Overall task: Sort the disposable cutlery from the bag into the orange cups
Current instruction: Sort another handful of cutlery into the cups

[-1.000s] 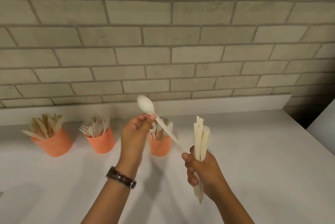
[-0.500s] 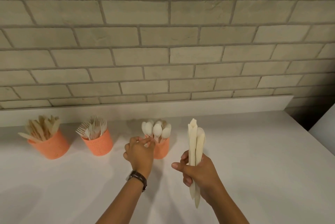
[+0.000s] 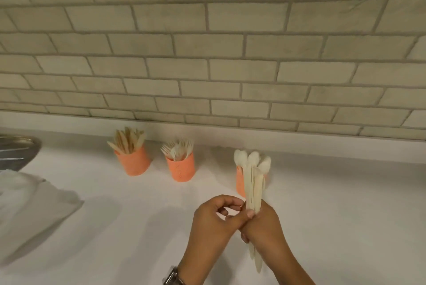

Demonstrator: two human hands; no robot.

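Three orange cups stand in a row by the wall: the left cup (image 3: 134, 162) holds knives, the middle cup (image 3: 181, 169) holds forks, and the right cup (image 3: 240, 183) holds spoons (image 3: 252, 159) and is partly hidden. My right hand (image 3: 265, 227) grips an upright bundle of pale cutlery (image 3: 253, 188) in front of the right cup. My left hand (image 3: 214, 222), with a watch on its wrist, pinches the bundle's left edge with thumb and fingertips.
A crumpled white plastic bag (image 3: 30, 201) lies at the left on the white counter (image 3: 345, 204). A metal bowl (image 3: 16, 151) sits at the far left edge. A brick wall backs the counter.
The spoon my left hand held now stands in the right cup. That hand has come back to the bundle in my right hand. The view has swung left, showing the bag and bowl.
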